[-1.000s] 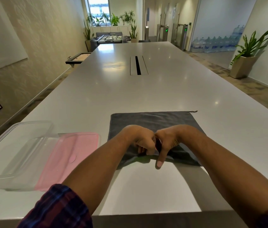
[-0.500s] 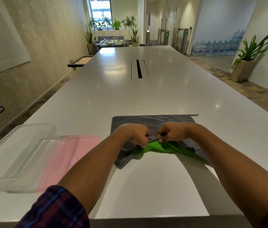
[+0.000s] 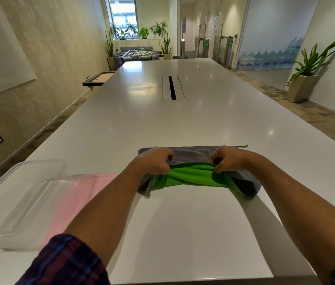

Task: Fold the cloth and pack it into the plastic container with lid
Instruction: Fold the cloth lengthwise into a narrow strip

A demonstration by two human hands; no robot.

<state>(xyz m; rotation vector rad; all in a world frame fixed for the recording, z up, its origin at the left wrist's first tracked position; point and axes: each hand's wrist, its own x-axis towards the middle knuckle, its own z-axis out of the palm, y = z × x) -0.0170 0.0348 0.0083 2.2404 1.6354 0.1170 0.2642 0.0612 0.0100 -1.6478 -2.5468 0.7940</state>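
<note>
We are gripping the cloth at centre frame.
Our left hand [image 3: 154,161] and right hand [image 3: 227,159] are each pinching the grey-green cloth [image 3: 191,175], lifting its near edge.

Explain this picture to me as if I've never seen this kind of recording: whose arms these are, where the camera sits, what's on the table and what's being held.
There is no machine here. A person wears one wide-angle camera on their head, so you look forward and down along their own two bare forearms. The left hand and right hand each pinch the near edge of a cloth that is grey on one side and bright green on the other. They lift that edge up and away from the person, which shows the green underside; the far part lies flat on the long white table. To the person's left sits a clear plastic container, open and with nothing in it, and beside it lies its pink lid. The cloth is not yet folded or packed.
</note>
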